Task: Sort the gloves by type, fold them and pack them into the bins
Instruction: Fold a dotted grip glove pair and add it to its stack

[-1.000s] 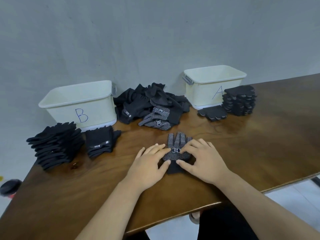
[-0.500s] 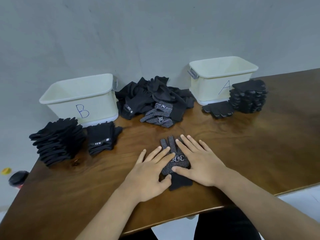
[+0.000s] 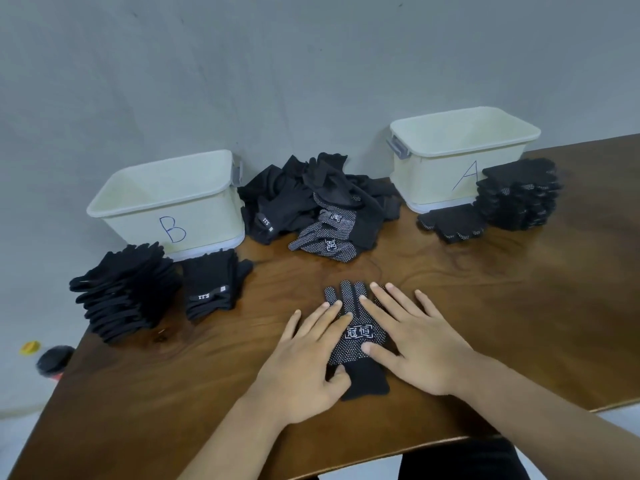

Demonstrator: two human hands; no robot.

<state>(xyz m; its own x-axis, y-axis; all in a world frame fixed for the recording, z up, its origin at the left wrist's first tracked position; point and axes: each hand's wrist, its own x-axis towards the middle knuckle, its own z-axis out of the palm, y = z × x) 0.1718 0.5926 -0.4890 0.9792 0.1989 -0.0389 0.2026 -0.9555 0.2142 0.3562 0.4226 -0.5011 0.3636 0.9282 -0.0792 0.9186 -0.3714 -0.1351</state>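
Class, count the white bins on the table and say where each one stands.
2. Bin B stands back left, beside the loose glove pile; bin A stands back right, behind a stack of dotted gloves. No other bin shows.

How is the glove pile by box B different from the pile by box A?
The stack by bin B is plain black; the stack by bin A shows white dots. The B stack fans out; the A stack sits squarer. Both are black gloves.
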